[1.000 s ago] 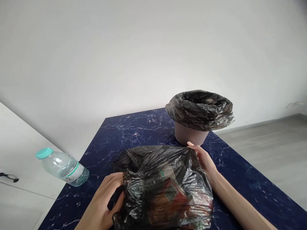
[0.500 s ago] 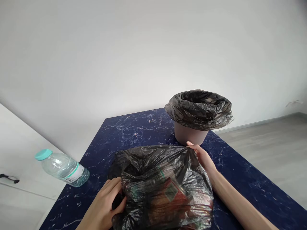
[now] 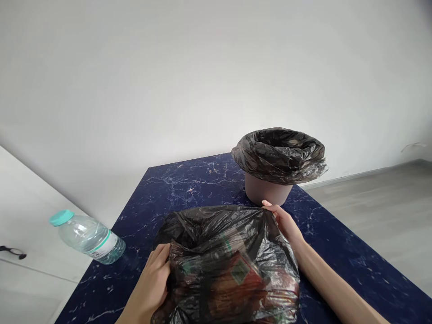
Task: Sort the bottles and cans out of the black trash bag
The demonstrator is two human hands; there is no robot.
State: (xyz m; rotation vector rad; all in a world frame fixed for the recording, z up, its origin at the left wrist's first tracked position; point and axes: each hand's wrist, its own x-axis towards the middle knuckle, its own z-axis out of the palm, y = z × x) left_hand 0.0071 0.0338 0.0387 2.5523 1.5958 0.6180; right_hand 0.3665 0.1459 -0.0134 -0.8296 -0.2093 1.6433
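Since a second ago, left hand (image 3: 151,283) has slid up the bag (image 3: 229,265), fingers now curled into its left edge. Right hand (image 3: 285,225) unchanged: fingers closed on the bag's far right rim, pinching the plastic. I count one filled black bag, sitting on the blue table (image 3: 189,184) at its near edge, red and green packaging showing through. One bin (image 3: 268,191) stands just behind the right hand, lined with a second black bag (image 3: 280,155). One bottle (image 3: 89,236) lies at the table's left edge, well apart from the bag.
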